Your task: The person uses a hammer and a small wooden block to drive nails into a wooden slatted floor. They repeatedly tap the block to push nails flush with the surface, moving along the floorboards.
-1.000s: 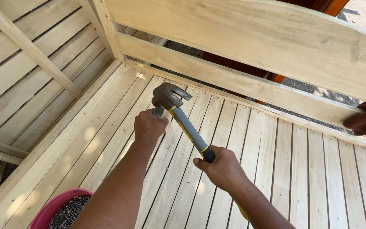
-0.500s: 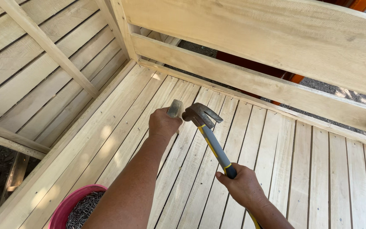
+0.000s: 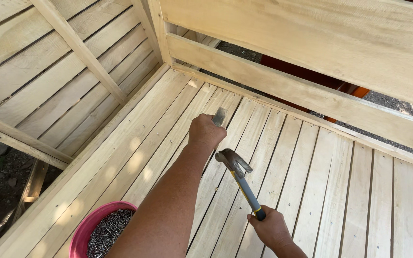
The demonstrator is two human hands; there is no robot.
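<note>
nails in bowl, left of hammer

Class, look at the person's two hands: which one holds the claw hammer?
The right hand, low in the picture, grips the hammer by its handle; the left hand holds a small grey block.

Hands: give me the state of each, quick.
Left hand: closed on a small metal tool.
Right hand: closed on the hammer handle.

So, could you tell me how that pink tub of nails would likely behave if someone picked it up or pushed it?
The pink tub looks nearly full of nails, so it is probably heavy for its size. Its wall looks like thin plastic, so it may flex when gripped. Sitting low and broad on the wooden slats, it would likely slide rather than tip.
</note>
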